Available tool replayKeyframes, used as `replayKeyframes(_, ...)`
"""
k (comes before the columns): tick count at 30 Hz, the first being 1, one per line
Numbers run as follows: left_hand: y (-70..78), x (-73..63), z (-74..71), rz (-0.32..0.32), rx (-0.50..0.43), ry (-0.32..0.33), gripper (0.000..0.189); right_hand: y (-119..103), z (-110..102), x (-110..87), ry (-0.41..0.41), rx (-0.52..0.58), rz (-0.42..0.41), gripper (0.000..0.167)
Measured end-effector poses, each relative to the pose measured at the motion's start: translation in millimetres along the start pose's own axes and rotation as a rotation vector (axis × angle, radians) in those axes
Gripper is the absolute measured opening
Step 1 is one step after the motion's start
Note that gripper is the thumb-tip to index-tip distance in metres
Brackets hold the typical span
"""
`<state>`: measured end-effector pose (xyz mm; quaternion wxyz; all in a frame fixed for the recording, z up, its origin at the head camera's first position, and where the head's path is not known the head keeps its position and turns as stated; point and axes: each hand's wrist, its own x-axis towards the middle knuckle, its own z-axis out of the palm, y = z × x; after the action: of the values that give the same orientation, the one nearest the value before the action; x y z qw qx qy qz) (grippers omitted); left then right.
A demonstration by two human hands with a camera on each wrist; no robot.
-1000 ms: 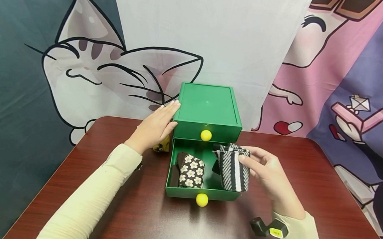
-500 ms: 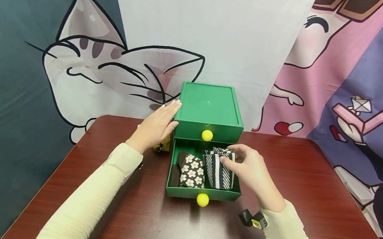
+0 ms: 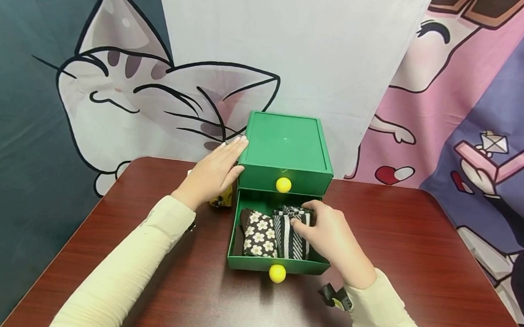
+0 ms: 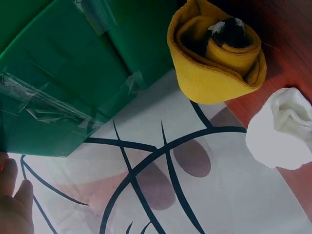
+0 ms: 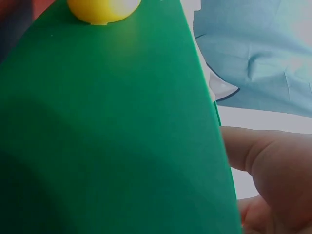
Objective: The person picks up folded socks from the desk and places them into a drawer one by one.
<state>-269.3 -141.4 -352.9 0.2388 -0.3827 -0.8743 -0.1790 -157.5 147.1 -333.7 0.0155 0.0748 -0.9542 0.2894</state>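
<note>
Two bare hands at a green drawer unit (image 3: pixel 286 142), centre of the frame. The right hand (image 3: pixel 330 234), right of centre, pinches the black-and-white striped sock (image 3: pixel 289 239), thumb on its near face; the far fingertips are partly hidden, so their exact hold is hard to judge. This sock lies inside the extended lower drawer (image 3: pixel 255 264), beside the black floral sock (image 3: pixel 259 234), which occupies the drawer's left part in the head view. The left hand (image 3: pixel 213 171), left of centre, grasps nothing; its fingers are straight and rest against the unit's left side. Yellow knobs mark the upper drawer front and the lower one, the latter at the lower centre. In the left wrist view, a rolled yellow cloth (image 4: pixel 214 78) appears at the upper right and a white cloth (image 4: pixel 287 131) at the right edge. The unit stands on a reddish-brown table (image 3: pixel 251 315); a cat-patterned backdrop (image 3: pixel 108 142) fills the upper left of the head view.
</note>
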Motion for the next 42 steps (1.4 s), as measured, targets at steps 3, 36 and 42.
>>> replayKeyframes(3,0.5,0.1,0.0,-0.001,0.001,-0.002,0.062,0.0,0.6,-0.3,-0.003,-0.008,-0.015,0.045)
replayKeyframes(36,2.9,1.8,-1.9,-0.013,0.005,-0.02,0.059,15.5,-10.4,-33.4,0.259,0.187,-0.276,0.014)
replayKeyframes(42,2.8,0.7,-2.5,-0.017,0.015,-0.02,0.058,11.4,-9.0,-59.5,0.119,0.406,-0.391,0.016)
